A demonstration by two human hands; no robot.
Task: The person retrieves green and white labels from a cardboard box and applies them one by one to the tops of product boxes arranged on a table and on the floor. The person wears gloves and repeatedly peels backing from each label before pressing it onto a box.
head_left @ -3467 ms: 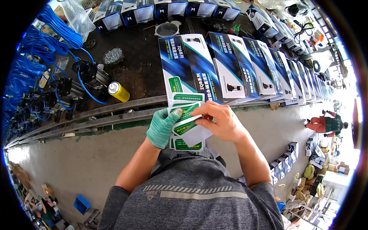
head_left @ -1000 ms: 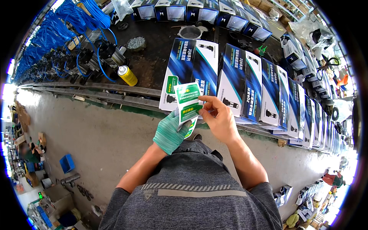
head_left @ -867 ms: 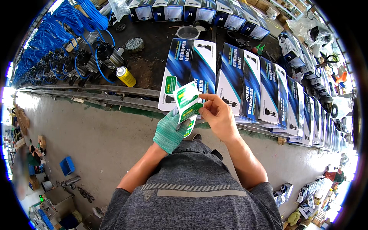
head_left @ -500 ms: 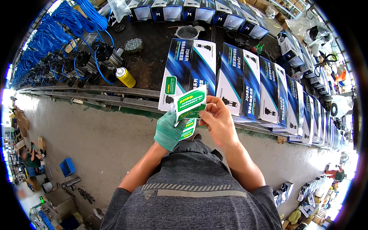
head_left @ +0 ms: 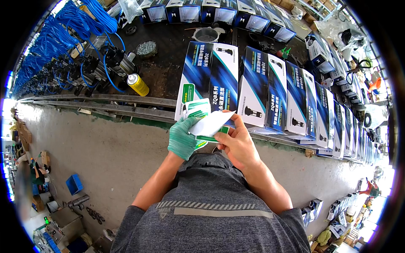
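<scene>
My left hand (head_left: 182, 137), in a green glove, grips a small stack of green and white label sheets (head_left: 197, 110) just in front of my chest. My bare right hand (head_left: 238, 143) pinches one sheet (head_left: 210, 124) off that stack, turned so its white back faces up. Both hands hover at the near edge of a dark workbench (head_left: 168, 78), right below a tall blue and white carton (head_left: 209, 78) that carries a green sticker (head_left: 187, 92) low on its left side.
A row of like blue and white cartons (head_left: 295, 101) runs to the right along the bench. A yellow spray can (head_left: 138, 84), a metal bowl (head_left: 205, 33), blue coiled hoses (head_left: 71, 29) and black fittings lie at the left. Concrete floor (head_left: 93, 152) lies below.
My head has turned left along the bench. My right hand peeled one sheet from the stack and flipped it from its green face to its white back.
</scene>
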